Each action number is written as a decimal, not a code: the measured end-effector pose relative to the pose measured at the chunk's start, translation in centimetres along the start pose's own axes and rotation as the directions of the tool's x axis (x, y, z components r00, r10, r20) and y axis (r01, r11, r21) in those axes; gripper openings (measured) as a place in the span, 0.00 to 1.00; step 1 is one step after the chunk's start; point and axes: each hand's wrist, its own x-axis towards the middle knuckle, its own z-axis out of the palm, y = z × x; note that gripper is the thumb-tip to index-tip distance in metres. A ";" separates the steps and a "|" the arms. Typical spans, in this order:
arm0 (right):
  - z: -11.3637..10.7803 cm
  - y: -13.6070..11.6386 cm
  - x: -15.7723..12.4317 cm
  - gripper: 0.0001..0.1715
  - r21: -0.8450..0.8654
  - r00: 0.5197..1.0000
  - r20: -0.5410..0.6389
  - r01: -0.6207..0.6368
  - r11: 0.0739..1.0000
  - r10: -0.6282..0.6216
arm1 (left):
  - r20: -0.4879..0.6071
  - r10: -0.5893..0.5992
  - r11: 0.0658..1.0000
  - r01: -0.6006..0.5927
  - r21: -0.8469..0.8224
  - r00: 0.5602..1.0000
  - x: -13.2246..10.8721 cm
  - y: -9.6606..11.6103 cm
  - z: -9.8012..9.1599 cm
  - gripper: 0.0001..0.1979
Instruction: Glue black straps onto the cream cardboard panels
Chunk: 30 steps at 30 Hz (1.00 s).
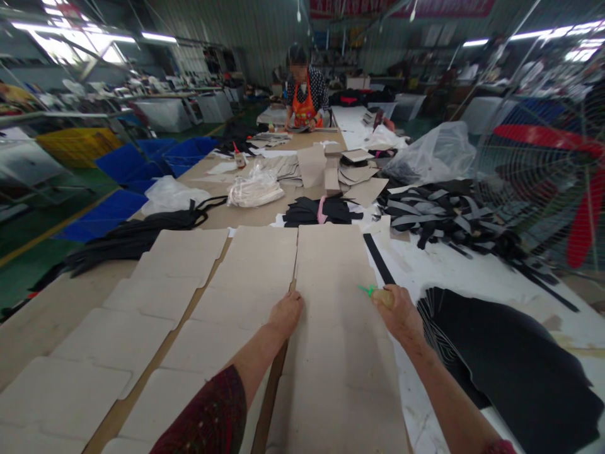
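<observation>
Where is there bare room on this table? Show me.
Brown tabletop lies bare at far left, between the black fabric and the beige panels. At right, a white surface shows between the tangled strips and the black panels. The middle is crowded: beige panels around the left hand, then the black bundle.

The left forearm [258, 356] is slanting up from the near middle, its left hand [287, 309] resting knuckles-up with bent fingers [297, 299]; the right forearm [447, 384] is angling from the near right, its right hand [401, 315] gripping.
</observation>
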 end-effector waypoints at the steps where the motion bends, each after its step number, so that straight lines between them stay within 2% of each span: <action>1: -0.2 -0.1 0.2 0.20 -0.025 1.000 0.002 0.005 1.000 -0.005 | 0.005 0.002 1.000 -0.002 0.003 1.000 0.2 -0.1 0.0 0.20; 7: -1.2 -0.1 0.6 0.19 -0.087 0.999 0.047 -0.012 0.996 0.016 | 0.008 0.014 1.000 -0.014 0.013 1.000 0.8 -0.3 -0.1 0.15; 13: -0.9 0.5 0.6 0.23 0.021 0.994 0.077 -0.076 0.997 0.074 | -0.015 0.025 1.000 -0.025 0.001 1.000 0.7 -0.3 0.3 0.16; 17: 0.9 -0.1 0.4 0.26 0.193 0.988 0.046 -0.154 0.969 0.148 | -0.025 0.019 1.000 -0.019 0.005 0.999 0.7 -0.3 0.4 0.16; 19: 2.1 -0.9 0.1 0.30 0.368 0.966 0.047 -0.252 0.895 0.253 | -0.025 0.023 1.000 -0.023 0.011 0.999 0.7 -0.3 0.5 0.16; 21: 3.2 -2.2 -0.3 0.34 0.535 0.948 0.098 -0.308 0.787 0.304 | -0.025 0.032 0.999 -0.031 0.020 0.999 0.8 -0.4 0.6 0.15; 23: 4.1 -3.6 -0.6 0.35 0.592 0.959 0.141 -0.281 0.755 0.246 | -0.031 0.035 0.999 -0.034 0.031 0.999 1.0 -0.4 0.9 0.15; 27: 5.1 -6.5 -0.9 0.30 0.485 0.990 0.132 -0.113 0.867 0.055 | -0.048 0.051 0.998 -0.049 0.046 0.998 1.2 -0.4 1.2 0.16; 30: 5.7 -7.8 -0.5 0.27 0.436 0.994 0.103 -0.003 0.900 -0.047 | -0.061 0.088 0.995 -0.084 0.052 0.994 1.3 -0.4 1.2 0.17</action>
